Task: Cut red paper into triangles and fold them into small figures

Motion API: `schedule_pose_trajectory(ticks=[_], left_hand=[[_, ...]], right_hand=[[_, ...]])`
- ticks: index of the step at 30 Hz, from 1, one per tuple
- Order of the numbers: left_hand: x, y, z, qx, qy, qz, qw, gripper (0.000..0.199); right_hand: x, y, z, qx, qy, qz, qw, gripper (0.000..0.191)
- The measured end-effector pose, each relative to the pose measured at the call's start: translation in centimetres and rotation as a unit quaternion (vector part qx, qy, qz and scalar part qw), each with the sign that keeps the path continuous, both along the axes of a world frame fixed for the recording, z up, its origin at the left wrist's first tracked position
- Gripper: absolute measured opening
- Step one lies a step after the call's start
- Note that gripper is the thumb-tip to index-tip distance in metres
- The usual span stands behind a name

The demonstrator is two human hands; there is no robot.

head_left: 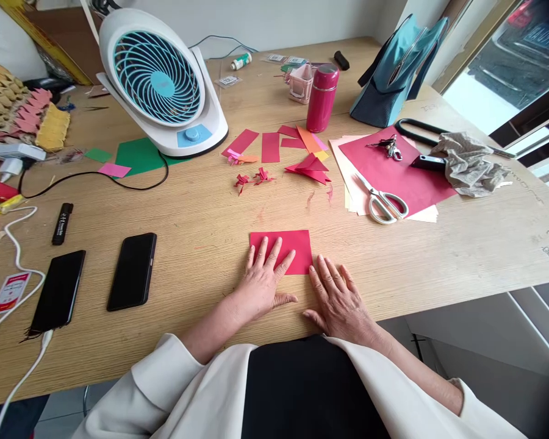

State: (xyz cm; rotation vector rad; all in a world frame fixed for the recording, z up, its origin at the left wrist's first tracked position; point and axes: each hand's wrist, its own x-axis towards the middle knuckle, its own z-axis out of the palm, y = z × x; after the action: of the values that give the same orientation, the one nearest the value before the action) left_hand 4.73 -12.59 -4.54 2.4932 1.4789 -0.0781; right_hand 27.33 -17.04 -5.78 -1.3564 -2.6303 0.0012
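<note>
A red rectangle of paper [299, 250] lies flat on the wooden table in front of me. My left hand [266, 274] rests on its left and lower part, fingers spread and thumb out to the side. At the paper's lower right corner, my right hand [335, 292] lies flat on the table, fingertips by the paper's edge. Nothing is gripped in either hand. Beyond the paper are small red folded paper pieces [263, 176], a larger folded red paper shape [310, 169] and cut red strips [270, 147].
White-handled scissors [384, 206] and keys [391, 146] lie on a red sheet [421, 183] at right. Behind stand a pink flask [322, 97], a blue bag [388, 79] and a fan [162, 82]. Two phones [132, 271] and a black marker [63, 224] lie at left.
</note>
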Motion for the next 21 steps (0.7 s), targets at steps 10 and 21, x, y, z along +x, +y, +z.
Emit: schedule_pose_trajectory(ticks=[10, 21], left_hand=[[-0.5, -0.1, -1.4, 0.033, -0.023, -0.009, 0.999, 0.099], [-3.1, -0.7, -0.8, 0.029, -0.03, -0.07, 0.997, 0.089]], right_hand=[[-7.4, 7.5, 2.2, -0.07, 0.152, 0.033, 0.985, 0.064], [-7.8, 8.7, -0.3, -0.064, 0.106, -0.005, 0.992, 0.062]])
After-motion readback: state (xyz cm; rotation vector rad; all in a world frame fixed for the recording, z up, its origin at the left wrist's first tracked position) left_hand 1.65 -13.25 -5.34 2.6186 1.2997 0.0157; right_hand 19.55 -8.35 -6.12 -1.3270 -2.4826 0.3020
